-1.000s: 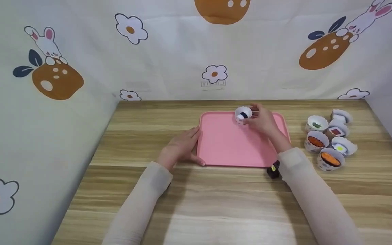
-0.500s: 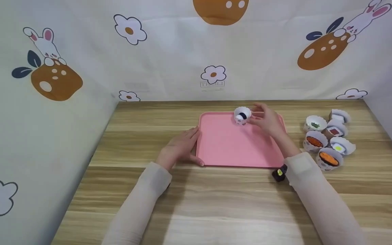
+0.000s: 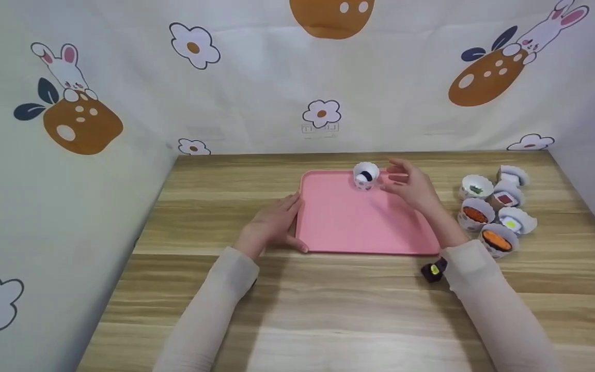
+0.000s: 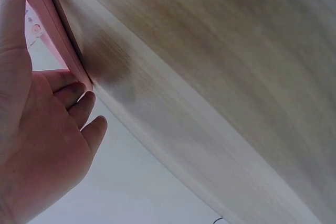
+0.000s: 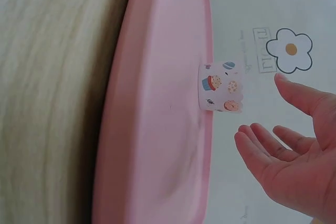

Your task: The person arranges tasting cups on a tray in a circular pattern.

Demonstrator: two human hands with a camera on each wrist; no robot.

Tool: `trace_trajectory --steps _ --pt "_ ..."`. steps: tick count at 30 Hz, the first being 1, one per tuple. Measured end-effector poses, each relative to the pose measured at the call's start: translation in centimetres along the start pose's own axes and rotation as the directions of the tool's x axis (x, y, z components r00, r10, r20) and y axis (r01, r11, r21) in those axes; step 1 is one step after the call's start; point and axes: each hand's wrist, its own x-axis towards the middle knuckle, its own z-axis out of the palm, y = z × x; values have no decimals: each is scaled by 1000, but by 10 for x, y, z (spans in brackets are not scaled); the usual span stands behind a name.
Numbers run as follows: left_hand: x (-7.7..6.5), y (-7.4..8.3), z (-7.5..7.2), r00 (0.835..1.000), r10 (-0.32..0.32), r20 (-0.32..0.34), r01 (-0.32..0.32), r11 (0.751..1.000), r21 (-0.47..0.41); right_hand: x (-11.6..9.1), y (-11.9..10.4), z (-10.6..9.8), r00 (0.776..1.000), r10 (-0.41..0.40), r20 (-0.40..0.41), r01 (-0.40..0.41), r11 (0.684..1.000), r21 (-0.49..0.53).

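A pink tray (image 3: pixel 351 227) lies flat on the wooden table. Near its far edge stands a paper baking cup (image 3: pixel 366 176) with a white and black sushi piece inside; in the right wrist view the paper cup (image 5: pixel 220 87) shows printed cupcakes. My right hand (image 3: pixel 413 188) hovers just right of the cup, fingers spread and apart from it, holding nothing; the right hand (image 5: pixel 294 156) looks equally loose up close. My left hand (image 3: pixel 271 225) rests against the tray's left edge, thumb at the near corner. In the left wrist view the left hand (image 4: pixel 47 124) touches the tray rim (image 4: pixel 55 24).
Several paper cups with toy-like sushi, one with an orange topping (image 3: pixel 498 241), cluster at the right. A dark sushi roll (image 3: pixel 434 270) with a yellow centre sits by the right sleeve, off the tray's near right corner. A patterned curtain (image 3: pixel 256 77) hangs behind the table.
My right hand has let go of the paper cup and drawn away to the right. The cup stays on the tray. My left hand keeps its place at the tray's edge.
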Motion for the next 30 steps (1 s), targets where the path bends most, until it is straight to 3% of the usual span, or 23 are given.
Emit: trace_trajectory --steps 8,14,30 --pt "0 0 -1 1000 -1 6 1 1000 5 -9 -1 -7 1000 5 8 -5 999 -34" --pt "2 -2 1 1000 6 7 -6 999 39 -17 -2 -11 1000 -14 18 14 1000 -3" --pt "3 -2 2 1000 8 7 -8 999 31 -39 -3 -22 999 -37 39 37 999 12"
